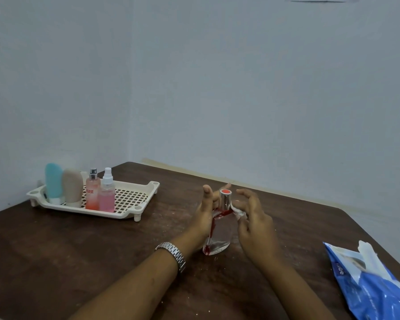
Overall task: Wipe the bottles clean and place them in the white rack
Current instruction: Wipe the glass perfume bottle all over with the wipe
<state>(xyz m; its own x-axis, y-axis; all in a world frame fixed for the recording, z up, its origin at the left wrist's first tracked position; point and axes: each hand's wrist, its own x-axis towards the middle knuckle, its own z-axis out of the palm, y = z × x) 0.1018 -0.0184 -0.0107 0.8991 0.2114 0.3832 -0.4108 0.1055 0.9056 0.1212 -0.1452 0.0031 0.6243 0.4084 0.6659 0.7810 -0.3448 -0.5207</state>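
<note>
A clear glass perfume bottle (219, 234) with red trim and a silver cap topped in red stands on the brown table (102, 245). My left hand (204, 215) steadies its left side, fingers spread upward. My right hand (252, 218) presses a small white wipe (239, 212) against the bottle's right shoulder. The white rack (129, 199) sits at the table's back left. In it stand a blue tube (53, 182), a beige tube (72, 187), a pink-orange spray bottle (92, 192) and a pink spray bottle (107, 192).
A blue and white pack of wipes (370, 282) lies at the table's right edge, with a white sheet sticking out of its top. Pale walls close in behind the table. The rack's right half is bare mesh. A metal watch (173, 254) is on my left wrist.
</note>
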